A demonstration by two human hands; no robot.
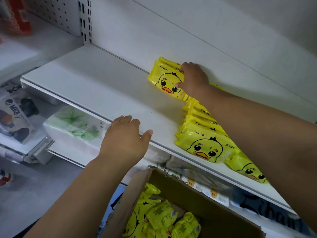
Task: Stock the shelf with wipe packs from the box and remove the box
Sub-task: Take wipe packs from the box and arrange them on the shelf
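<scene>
Right hand (193,79) clamped on one yellow duck-print wipe pack (164,78): fingers curled over its upper edge, thumb on the printed face beside the duck's eye. The held pack sits on the white shelf (85,86), far back by the rear panel; whether it touches the panel, cannot tell. Just below the grip, toward the shelf front, a row of matching packs (202,133) stands on edge, one behind another, the frontmost face-up at the lip. Another pack of the same kind (248,169) lies right of that row, half hidden under the right forearm. Left hand (125,136) well apart from the grip, down-left at the shelf's front edge: fingers loosely bent over the lip, thumb lying on the shelf top, nothing held. Below the grip and under the shelf edge, the cardboard box (197,200) stands open, with loose yellow packs (159,219) heaped inside, lying at mixed angles. Far left of the grip, one level down, a white tissue bundle with green leaf print (73,127).
</scene>
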